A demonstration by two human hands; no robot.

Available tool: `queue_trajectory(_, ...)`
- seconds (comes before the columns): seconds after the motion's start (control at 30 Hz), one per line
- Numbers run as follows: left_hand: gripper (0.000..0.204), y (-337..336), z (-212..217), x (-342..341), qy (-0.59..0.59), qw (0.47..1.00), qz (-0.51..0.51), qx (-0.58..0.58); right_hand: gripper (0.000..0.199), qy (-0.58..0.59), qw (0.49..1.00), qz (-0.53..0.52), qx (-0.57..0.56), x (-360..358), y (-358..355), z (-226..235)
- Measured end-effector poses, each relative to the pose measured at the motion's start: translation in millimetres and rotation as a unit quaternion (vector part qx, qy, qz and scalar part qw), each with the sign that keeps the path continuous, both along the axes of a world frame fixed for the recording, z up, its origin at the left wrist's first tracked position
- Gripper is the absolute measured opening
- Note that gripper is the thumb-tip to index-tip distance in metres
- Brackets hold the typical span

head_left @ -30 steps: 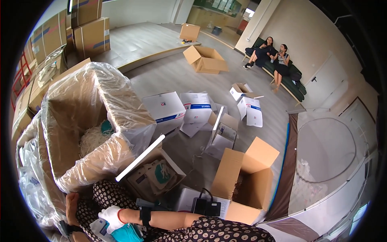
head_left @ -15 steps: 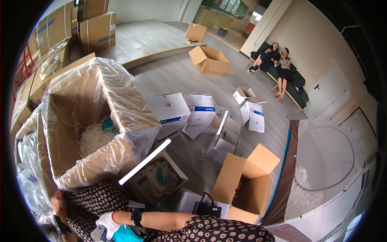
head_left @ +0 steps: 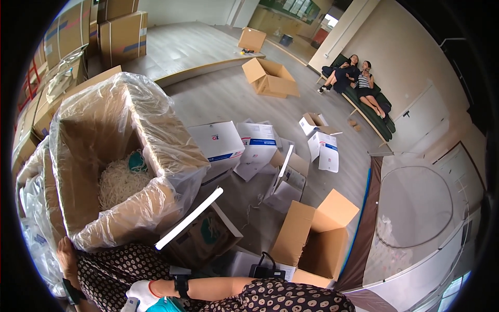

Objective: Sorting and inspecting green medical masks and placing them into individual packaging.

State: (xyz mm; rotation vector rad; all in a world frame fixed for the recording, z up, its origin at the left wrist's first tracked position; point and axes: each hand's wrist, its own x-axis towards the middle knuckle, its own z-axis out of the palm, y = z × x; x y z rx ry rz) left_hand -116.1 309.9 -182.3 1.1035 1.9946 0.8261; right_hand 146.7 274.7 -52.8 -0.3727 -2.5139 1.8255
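At the lower left, my left hand (head_left: 66, 257) is bare and rests with its fingers out against the near corner of a large carton (head_left: 96, 218) lined with clear plastic. Inside that carton lie pale shredded filler (head_left: 122, 184) and a teal item (head_left: 137, 162). My right hand (head_left: 141, 293), in a white glove, is low in front of my body and closed on a teal thing (head_left: 167, 304), mostly cut off by the frame's lower edge. A grey-white piece (head_left: 130, 304) shows beside its fingers; what it is I cannot make out.
Just ahead stands an open carton (head_left: 200, 236) with a raised white-edged flap. Several white boxes (head_left: 215, 143) and an open brown carton (head_left: 327, 247) are on the floor. A small black case (head_left: 267, 269) sits near my right forearm. Two people sit on a green bench (head_left: 358, 93).
My left hand has shifted slightly up and left along the carton's corner. The right hand has moved slightly, its teal thing lower in view. One seated person has stretched out their legs.
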Motion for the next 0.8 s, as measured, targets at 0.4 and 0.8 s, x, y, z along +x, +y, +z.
queue_trajectory(0.4, 0.041, 0, -5, 20, 0.000, 0.999, 0.037, 0.025, 0.056, -0.016, 1.000, 0.000, 0.013, -3, -8, -11)
queue_trajectory(0.8, 0.041, -4, -2, 40, 0.003, 0.996, 0.067, 0.063, 0.056, -0.042, 0.999, -0.012, 0.009, 2, -5, -9)
